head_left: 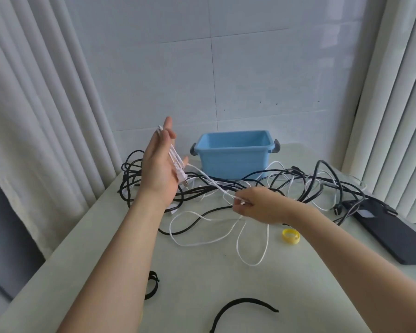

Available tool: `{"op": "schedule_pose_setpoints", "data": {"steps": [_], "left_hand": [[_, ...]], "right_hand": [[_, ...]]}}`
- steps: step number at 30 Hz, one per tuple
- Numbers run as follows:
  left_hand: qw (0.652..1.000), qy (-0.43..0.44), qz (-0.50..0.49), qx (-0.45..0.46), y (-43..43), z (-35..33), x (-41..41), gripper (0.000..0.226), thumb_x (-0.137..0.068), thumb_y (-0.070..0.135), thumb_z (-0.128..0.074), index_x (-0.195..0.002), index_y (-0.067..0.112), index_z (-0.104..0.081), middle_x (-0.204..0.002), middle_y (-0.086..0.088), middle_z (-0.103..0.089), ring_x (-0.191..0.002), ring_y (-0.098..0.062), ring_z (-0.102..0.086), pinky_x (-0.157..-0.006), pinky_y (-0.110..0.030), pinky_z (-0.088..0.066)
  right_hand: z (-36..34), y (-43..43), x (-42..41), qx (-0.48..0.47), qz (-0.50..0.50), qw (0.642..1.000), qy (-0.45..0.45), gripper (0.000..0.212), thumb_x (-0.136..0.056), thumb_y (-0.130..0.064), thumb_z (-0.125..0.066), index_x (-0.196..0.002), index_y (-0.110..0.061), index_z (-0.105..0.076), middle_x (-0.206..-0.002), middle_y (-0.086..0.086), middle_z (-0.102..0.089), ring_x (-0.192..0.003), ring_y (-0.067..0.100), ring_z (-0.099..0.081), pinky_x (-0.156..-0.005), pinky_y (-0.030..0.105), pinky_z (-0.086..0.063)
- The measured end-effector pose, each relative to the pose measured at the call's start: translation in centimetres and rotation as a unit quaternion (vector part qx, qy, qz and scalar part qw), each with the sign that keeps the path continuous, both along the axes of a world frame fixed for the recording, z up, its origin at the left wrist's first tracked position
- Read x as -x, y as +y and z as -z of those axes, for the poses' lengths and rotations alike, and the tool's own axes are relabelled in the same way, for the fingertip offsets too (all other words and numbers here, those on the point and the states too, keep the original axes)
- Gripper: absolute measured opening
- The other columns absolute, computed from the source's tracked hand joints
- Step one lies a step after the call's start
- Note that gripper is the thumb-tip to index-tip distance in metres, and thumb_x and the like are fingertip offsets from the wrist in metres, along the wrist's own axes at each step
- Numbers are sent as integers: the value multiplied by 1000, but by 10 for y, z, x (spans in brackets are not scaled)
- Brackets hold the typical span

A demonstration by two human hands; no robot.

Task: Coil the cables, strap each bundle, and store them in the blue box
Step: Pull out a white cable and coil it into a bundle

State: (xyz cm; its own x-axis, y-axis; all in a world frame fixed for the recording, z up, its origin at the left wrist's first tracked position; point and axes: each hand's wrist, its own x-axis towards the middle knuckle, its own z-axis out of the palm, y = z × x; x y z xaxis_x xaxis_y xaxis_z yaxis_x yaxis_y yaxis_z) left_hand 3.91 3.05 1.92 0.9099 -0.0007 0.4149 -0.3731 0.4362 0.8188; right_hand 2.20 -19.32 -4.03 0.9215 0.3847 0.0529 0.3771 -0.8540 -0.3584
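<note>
- The left hand (160, 164) is raised above the pale green tabletop (197, 280), palm facing right and fingers straight. A few turns of the thin white cable (175, 162) run over its fingertips and down the palm, and the plug end hangs just below the heel of the hand.
- The right hand (257, 205) is low over the tabletop and pinches the same white cable between thumb and fingertips. The slack lies in loose loops beneath it.
- A tangle of black cables (195, 188) sprawls across the tabletop behind both hands.
- The blue plastic box with grey handles (233, 162) stands at the far edge, behind the tangle.
- A coiled yellow strap (291, 236) lies near the right forearm. A looped black strap (151, 284) and a curved black strap (250, 301) lie nearer the camera.
</note>
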Motion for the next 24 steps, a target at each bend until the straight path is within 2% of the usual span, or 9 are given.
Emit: {"op": "schedule_pose_setpoints", "data": {"steps": [3, 6, 9, 11, 13, 16, 18, 20, 24], "left_hand": [[998, 24, -19, -59, 3, 6, -4, 25, -105, 41, -45, -89, 26, -57, -110, 40, -62, -127, -9, -44, -91, -42, -40], [991, 26, -40, -121, 3, 14, -10, 26, -107, 31, -43, -87, 22, -56, -114, 32, -61, -128, 3, -46, -100, -27, -37], [970, 5, -17, -244, -4, 22, -5, 28, -108, 24, -42, -84, 16, -54, -107, 18, -59, -103, 16, -52, -99, -19, -34], [945, 6, 23, -327, -8, 29, -4, 27, -107, 27, -43, -89, 12, -55, -112, 9, -58, -104, 8, -52, -103, -23, -34], [926, 20, 87, -368, -12, 30, 0, 31, -108, 31, -42, -110, 8, -61, -120, 10, -64, -108, 6, -56, -106, -22, -39], [908, 25, 195, -369, -25, 25, 12, 36, -109, 33, -41, -134, 13, -58, -131, -1, -66, -129, -17, -58, -115, -41, -37], [907, 44, 245, -339, -31, 21, 22, 29, -107, 27, -41, -111, 8, -62, -117, -8, -72, -125, -26, -62, -108, -44, -42], [906, 80, 272, -315, -31, 18, 28, 28, -103, 34, -39, -91, 14, -54, -115, -17, -73, -118, -30, -66, -101, -45, -42], [895, 96, 346, -265, -21, 21, 21, 32, -102, 45, -38, -90, 21, -55, -111, -20, -74, -120, -45, -62, -107, -67, -33]], "right_hand": [[-12, 10, 12, 61, -42, 997, 31, 16, -99, -32, -52, -101, -20, -62, -76, -14, -46, -67, 2, -43, -59, 18, -33], [-27, 18, 24, 80, -67, 994, 21, 15, -97, -28, -53, -97, -18, -64, -76, -11, -49, -71, 13, -47, -61, 25, -36], [-48, 24, 38, 30, -76, 996, -29, 17, -96, -25, -56, -81, -19, -62, -68, -8, -52, -64, 11, -46, -62, 26, -40], [-62, 27, 47, -1, -82, 994, -71, 27, -95, -23, -58, -69, -22, -55, -59, -8, -47, -58, 10, -42, -57, 23, -36], [-74, 27, 53, -30, -88, 987, -131, 31, -95, -20, -58, -65, -22, -50, -57, -8, -45, -57, 11, -40, -57, 26, -34], [-82, 18, 51, -72, -74, 971, -215, 19, -95, -17, -60, -77, -18, -65, -64, -6, -57, -64, 15, -48, -63, 32, -41], [-83, 9, 45, -88, -53, 964, -245, 13, -94, -20, -63, -83, -16, -69, -65, -9, -59, -63, 14, -51, -66, 37, -46], [-82, 1, 39, -115, -32, 956, -268, 17, -92, -27, -69, -77, -21, -61, -58, -15, -51, -57, 7, -48, -60, 34, -44], [-76, -12, 26, -149, 26, 947, -285, 29, -88, -40, -71, -73, -22, -54, -55, -9, -43, -53, 8, -39, -54, 31, -31]]}}
